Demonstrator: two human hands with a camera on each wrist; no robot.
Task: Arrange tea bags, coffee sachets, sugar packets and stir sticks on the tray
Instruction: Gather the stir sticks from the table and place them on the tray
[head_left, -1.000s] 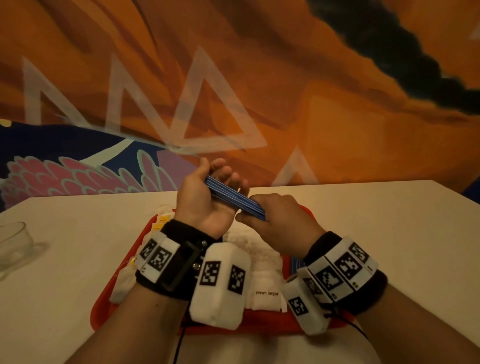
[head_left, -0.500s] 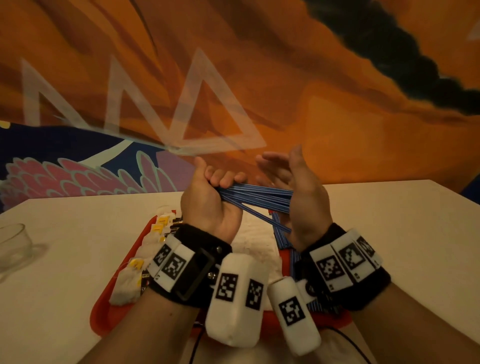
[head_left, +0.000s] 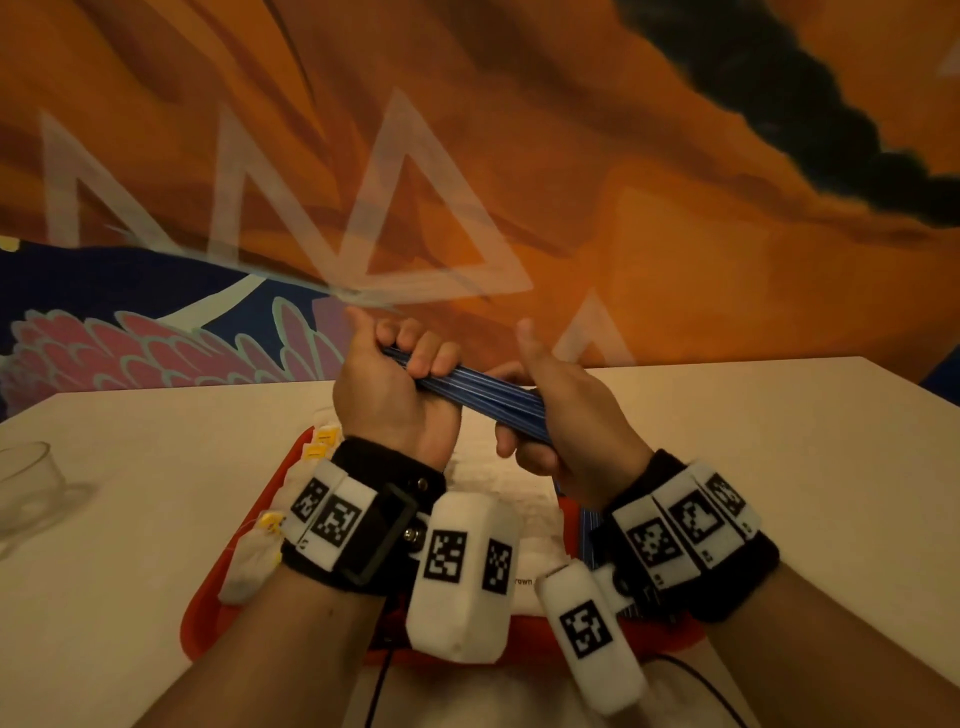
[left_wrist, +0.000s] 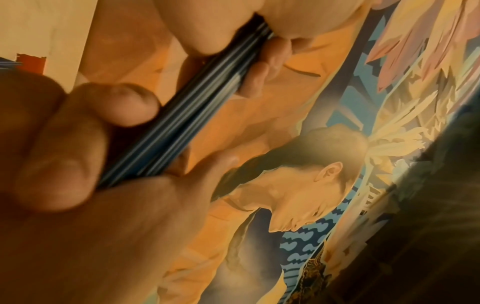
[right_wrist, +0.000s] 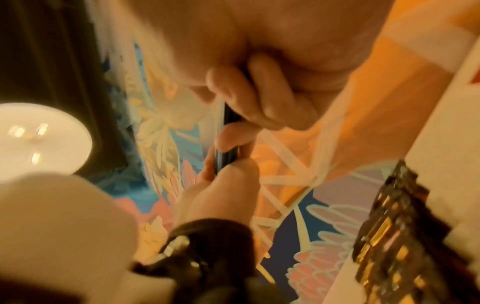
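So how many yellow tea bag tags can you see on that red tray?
3 yellow tags: two at the tray's far left, one nearer; the left wristband may hide more.

Blue striped stir sticks (head_left: 480, 397) bundled slantwise above the red tray (head_left: 208, 618).

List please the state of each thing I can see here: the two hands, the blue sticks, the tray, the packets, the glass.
Left hand: fingers curled round one end of the sticks.
Right hand: grips the other end.
Blue sticks: bundled, held in the air above the tray.
Red tray: flat on the table, partly filled.
White packets: lying on the tray.
Tea bags: in a row along the tray's left edge.
Glass: upright on the table, left of the tray.
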